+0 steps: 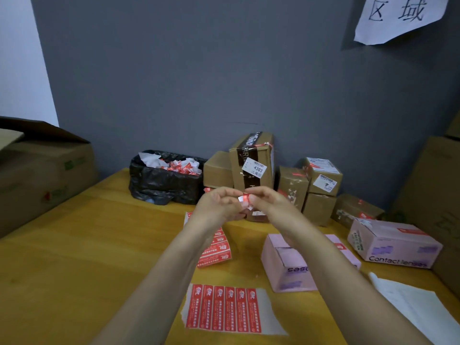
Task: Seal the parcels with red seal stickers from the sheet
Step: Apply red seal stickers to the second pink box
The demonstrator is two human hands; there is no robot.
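table [74, 257]: yellow wood, holds everything below.
brown parcels [251, 160]: stacked against the back wall. Several show red strips across edges and seams, so I judge those done.
bin bag [164, 180]: black, left of the stack, filled with white-and-red paper scraps.
far pink box [393, 242]: right side, red sticker on the top flap, looks sealed.
near pink box [286, 265]: under the right forearm, top seam mostly hidden. The red patch at its far edge may be a seal, can't confirm.
sticker sheet [224, 310]: at the near table edge. Six red stickers left, bare backing at its right end.
spare sheets [216, 252]: pile under the left forearm.
left hand [219, 205]: raised mid-table, fingertips pinching the sticker.
right hand [268, 202]: facing it, pinching the same sticker.
red seal sticker [245, 199]: between both hands, off the sheet, touching no parcel.
progress: most visible parcels sealed. This sticker is not yet applied; the near pink box is the likely target.
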